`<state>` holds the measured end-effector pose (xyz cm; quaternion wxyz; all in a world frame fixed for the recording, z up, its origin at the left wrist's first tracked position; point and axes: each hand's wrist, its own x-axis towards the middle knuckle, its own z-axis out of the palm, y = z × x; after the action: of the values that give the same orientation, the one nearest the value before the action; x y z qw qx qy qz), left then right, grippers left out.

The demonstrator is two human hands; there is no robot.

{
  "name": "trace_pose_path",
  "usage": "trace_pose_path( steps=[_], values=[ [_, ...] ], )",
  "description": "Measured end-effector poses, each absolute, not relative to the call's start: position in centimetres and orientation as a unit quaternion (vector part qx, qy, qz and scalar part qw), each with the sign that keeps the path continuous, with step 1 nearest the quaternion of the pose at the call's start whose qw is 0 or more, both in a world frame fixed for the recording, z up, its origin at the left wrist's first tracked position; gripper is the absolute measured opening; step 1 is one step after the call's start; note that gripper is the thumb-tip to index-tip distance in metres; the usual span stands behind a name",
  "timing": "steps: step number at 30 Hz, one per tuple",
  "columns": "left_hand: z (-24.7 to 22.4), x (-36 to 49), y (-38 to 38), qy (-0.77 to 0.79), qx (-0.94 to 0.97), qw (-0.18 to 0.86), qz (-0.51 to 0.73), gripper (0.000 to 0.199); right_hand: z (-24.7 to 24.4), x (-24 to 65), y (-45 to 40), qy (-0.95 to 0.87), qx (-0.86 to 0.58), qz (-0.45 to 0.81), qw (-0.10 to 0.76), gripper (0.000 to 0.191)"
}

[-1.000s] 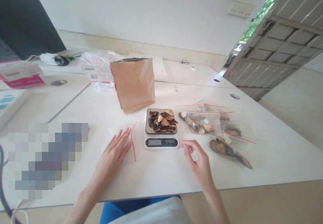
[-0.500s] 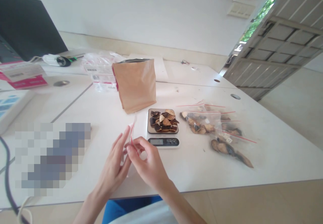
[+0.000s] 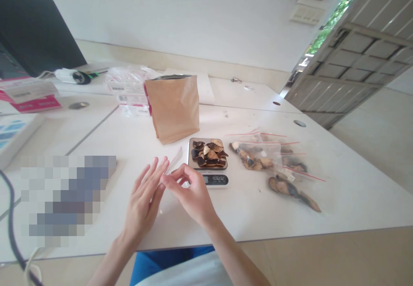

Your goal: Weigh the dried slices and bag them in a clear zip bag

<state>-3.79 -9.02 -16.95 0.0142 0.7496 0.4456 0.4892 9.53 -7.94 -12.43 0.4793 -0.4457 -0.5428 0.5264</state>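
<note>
Your left hand [image 3: 145, 195] is outstretched, fingers nearly straight, against the clear bag [image 3: 175, 159]; your right hand [image 3: 192, 193] pinches it between thumb and fingers. It sits just left of the scale [image 3: 217, 186], which bears dark-edged slices [image 3: 209, 153]. Filled bags [image 3: 256, 161] lie right of the scale.

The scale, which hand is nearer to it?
Right. The right hand is by the scale's near left corner, hiding it from view; the left hand is farther off to the left.
</note>
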Motion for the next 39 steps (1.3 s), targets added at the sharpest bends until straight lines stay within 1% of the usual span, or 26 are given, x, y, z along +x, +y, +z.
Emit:
trace_pose_path(
  steps=[2, 3, 5, 7, 10, 12, 14, 16, 19, 21, 26, 28, 31, 33, 39],
  values=[
    [-16.1, -3.3, -9.1, 0.493, 0.661, 0.060, 0.563, 0.037, -13.0, 10.0, -7.3, -0.506, -0.466, 0.540, 0.485, 0.031],
    [-15.5, -3.1, -9.0, 0.516, 0.597, 0.083, 0.608, 0.035, -13.3, 10.4, -7.1, -0.486, -0.487, 0.533, 0.492, 0.032],
    [-14.2, -2.5, -8.7, 0.528, 0.475, 0.072, 0.700, 0.033, -13.7, 11.3, -7.0, -0.474, -0.529, 0.500, 0.496, 0.034],
    [-13.1, -2.1, -8.1, 0.519, 0.452, 0.073, 0.722, 0.032, -13.8, 12.4, -7.5, -0.524, -0.525, 0.477, 0.471, 0.033],
    [-12.6, -1.7, -6.8, 0.503, 0.467, 0.076, 0.723, 0.033, -13.4, 14.8, -8.7, -0.633, -0.474, 0.415, 0.450, 0.023],
    [-12.9, -1.4, -5.8, 0.493, 0.463, 0.086, 0.731, 0.033, -13.4, 17.0, -8.9, -0.668, -0.484, 0.312, 0.471, 0.019],
    [-13.5, -1.1, -4.5, 0.484, 0.453, 0.111, 0.741, 0.035, -14.0, 19.3, -8.3, -0.683, -0.509, 0.223, 0.474, 0.018],
    [-14.2, -0.6, -3.2, 0.485, 0.456, 0.134, 0.735, 0.037, -14.8, 21.5, -7.1, -0.712, -0.519, 0.178, 0.439, 0.021],
    [-15.2, 0.3, -1.4, 0.515, 0.460, 0.154, 0.707, 0.041, -16.0, 23.8, -5.4, -0.754, -0.513, 0.164, 0.377, 0.029],
    [-16.0, 1.0, -0.6, 0.529, 0.447, 0.171, 0.701, 0.044, -16.4, 24.3, -4.6, -0.768, -0.508, 0.166, 0.353, 0.031],
    [-17.9, 2.0, 0.2, 0.524, 0.453, 0.188, 0.696, 0.046, -16.3, 24.1, -4.0, -0.762, -0.518, 0.142, 0.363, 0.029],
    [-18.5, 2.1, 0.2, 0.529, 0.447, 0.194, 0.694, 0.046, -16.0, 23.9, -4.0, -0.773, -0.518, 0.136, 0.340, 0.037],
    [-18.8, 2.1, 0.3, 0.523, 0.443, 0.205, 0.698, 0.045, -15.3, 23.6, -3.7, -0.798, -0.517, 0.140, 0.277, 0.054],
    [-18.7, 2.1, 0.2, 0.515, 0.447, 0.212, 0.700, 0.044, -14.9, 23.1, -3.1, -0.808, -0.517, 0.140, 0.246, 0.061],
    [-18.4, 2.2, 0.1, 0.509, 0.462, 0.202, 0.698, 0.042, -15.1, 20.9, -0.8, -0.812, -0.526, 0.108, 0.227, 0.069]
  ],
)
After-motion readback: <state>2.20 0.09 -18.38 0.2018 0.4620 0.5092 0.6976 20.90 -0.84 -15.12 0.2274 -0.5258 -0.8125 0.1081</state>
